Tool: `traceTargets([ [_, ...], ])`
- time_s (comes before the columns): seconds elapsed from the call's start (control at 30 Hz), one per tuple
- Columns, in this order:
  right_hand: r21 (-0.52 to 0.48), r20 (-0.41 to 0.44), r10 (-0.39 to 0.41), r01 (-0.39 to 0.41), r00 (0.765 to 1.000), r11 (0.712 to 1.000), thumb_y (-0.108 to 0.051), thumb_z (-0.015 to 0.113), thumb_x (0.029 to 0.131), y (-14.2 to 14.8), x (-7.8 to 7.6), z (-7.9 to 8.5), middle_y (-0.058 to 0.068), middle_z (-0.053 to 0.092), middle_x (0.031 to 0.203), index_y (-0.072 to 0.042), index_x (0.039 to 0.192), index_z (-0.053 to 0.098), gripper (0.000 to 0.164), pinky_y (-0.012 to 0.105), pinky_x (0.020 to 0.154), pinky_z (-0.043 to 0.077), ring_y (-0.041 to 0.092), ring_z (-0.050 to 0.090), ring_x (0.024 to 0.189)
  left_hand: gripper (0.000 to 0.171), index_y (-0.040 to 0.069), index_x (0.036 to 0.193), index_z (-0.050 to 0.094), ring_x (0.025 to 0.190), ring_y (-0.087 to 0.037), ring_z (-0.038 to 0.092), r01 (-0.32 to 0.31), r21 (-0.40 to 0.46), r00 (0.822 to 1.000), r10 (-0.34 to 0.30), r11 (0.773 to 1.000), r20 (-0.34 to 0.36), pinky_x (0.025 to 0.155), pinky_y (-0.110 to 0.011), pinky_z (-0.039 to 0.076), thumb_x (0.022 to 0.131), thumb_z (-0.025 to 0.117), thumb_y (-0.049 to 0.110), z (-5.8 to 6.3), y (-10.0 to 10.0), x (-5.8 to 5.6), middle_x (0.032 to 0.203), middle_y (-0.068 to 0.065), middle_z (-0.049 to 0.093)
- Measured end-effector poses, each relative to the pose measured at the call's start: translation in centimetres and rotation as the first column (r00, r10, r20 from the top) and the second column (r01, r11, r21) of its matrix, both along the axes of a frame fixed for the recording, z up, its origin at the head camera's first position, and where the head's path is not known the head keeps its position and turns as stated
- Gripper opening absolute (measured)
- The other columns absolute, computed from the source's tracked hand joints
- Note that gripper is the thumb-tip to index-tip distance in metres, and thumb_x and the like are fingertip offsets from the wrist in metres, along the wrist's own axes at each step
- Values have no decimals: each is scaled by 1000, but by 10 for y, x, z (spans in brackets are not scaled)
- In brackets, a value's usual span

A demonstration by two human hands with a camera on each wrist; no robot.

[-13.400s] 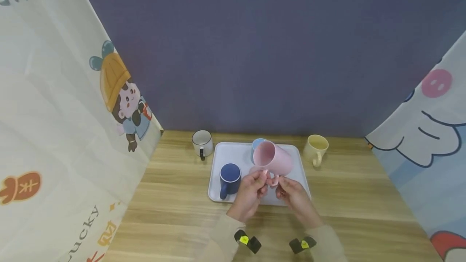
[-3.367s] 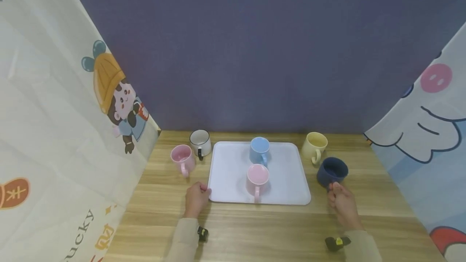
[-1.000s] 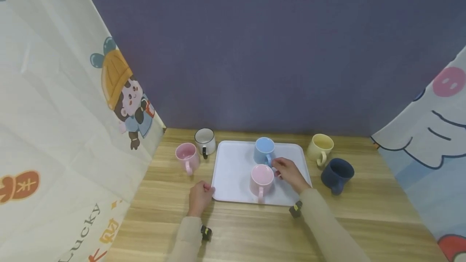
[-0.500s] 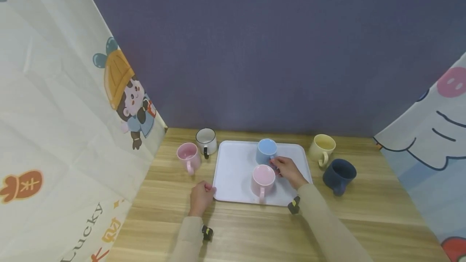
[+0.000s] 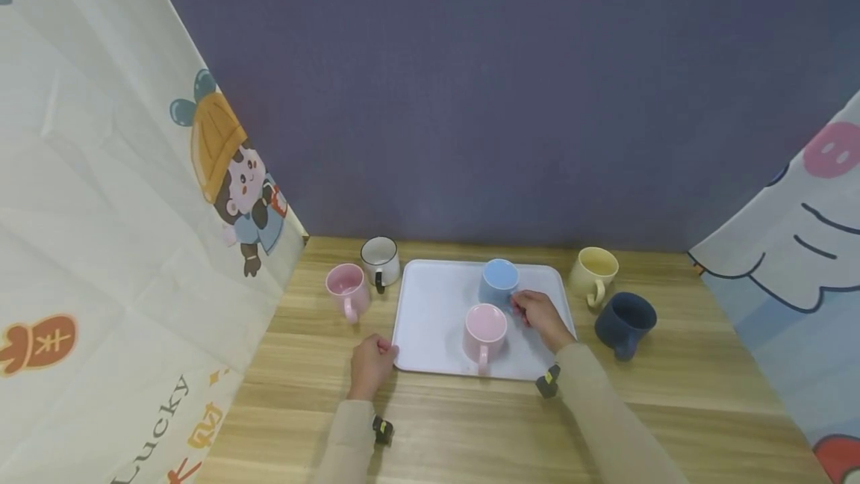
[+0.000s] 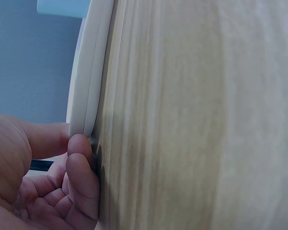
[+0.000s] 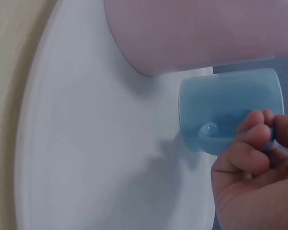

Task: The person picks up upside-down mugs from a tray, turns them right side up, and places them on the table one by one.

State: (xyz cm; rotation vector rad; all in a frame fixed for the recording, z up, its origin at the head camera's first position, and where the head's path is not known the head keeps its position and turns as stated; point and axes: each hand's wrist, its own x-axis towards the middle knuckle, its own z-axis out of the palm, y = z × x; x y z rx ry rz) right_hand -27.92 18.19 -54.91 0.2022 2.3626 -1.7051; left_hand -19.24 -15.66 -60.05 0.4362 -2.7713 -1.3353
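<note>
- The light blue mug (image 5: 499, 282) is at the tray (image 5: 430, 320), right of its middle and toward the far edge. It appears upside down, showing a flat, closed top; whether its lower edge touches the tray is hard to tell.
- The right hand (image 5: 540, 314) pinches that mug's handle (image 7: 210, 136) narrowly between thumb and curled fingers.
- A pale pink mug (image 5: 484, 331) sits near the tray's near edge, slightly right of middle, also apparently upside down, its handle toward that edge.
- The left hand (image 5: 372, 366) pinches the tray's near left corner, thumb and fingers close together on the rim.
- Left of the tray, on the wooden table (image 5: 470, 424), a deeper pink mug (image 5: 348, 291) stands upright. A white mug (image 5: 381, 264) with dark rim and black handle stands just beside it, nearer the table's far edge.
- Right of the tray, a yellow mug (image 5: 593, 275) stands upright toward the far edge, with a dark blue mug (image 5: 623, 320) near it, closer to the person.
- Behind the table's far edge rises a dark backdrop (image 5: 457, 95); a printed sheet (image 5: 101, 170) hangs at the left.
</note>
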Motion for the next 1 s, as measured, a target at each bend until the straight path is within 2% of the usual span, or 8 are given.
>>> traceTargets([
  [0.2,26,-16,-68,69,998,997,-21,48,109,2,5,-5,-1,56,77,9,104,61,34,21,58,40,9,45,65,13,5,85,67,64,-17,55,1,-3,1000,-1,1000,-2,60,-31,45,88,76,15,-2,0,0,74,-6,64],
  [0.33,-5,-28,-111,111,993,994,-19,48,109,3,11,-6,-2,56,76,11,103,61,33,21,60,42,9,47,67,13,6,85,67,64,-18,55,-9,1,1000,9,1000,6,60,-30,45,89,76,16,-2,0,0,75,-6,64],
  [0.53,-152,-16,-166,162,986,975,-15,43,110,6,20,-2,-3,54,75,7,97,60,31,19,57,39,9,46,66,14,6,85,67,64,-18,56,-9,3,1000,9,1000,6,60,-30,45,89,76,16,-2,0,0,74,-6,64],
  [0.63,-269,-4,-170,163,985,949,-16,40,111,8,24,2,-4,53,77,2,94,59,31,17,55,37,7,45,65,13,5,85,67,64,-18,55,-7,2,1000,7,1000,3,59,-30,45,89,75,15,-2,1,1,74,-6,64],
  [0.73,-420,30,-172,168,985,892,-18,38,112,9,29,7,-6,53,79,-6,94,58,30,15,56,37,4,46,66,13,5,86,66,64,-18,55,-6,4,1000,6,1000,10,59,-30,45,89,75,15,-2,0,1,74,-6,64],
  [0.8,-530,58,-169,174,984,830,-23,36,112,9,33,11,-6,54,80,-11,92,57,31,14,57,38,3,46,68,13,6,86,66,64,-18,55,-8,8,1000,8,1000,18,59,-30,45,89,75,15,-1,0,1,74,-6,64],
  [0.93,-735,84,-129,149,988,662,-30,32,110,10,39,20,-6,53,82,-15,91,53,33,13,57,36,3,45,69,13,5,86,66,64,-18,56,2,7,1000,-2,1000,12,59,-31,45,89,74,15,0,0,1,74,-6,64],
  [1.0,-823,101,-102,140,990,551,-30,30,109,10,41,23,-5,52,82,-14,90,52,33,14,57,34,4,44,69,13,6,87,67,64,-18,56,3,10,1000,-3,1000,13,60,-30,46,90,74,16,0,0,1,74,-6,64],
])
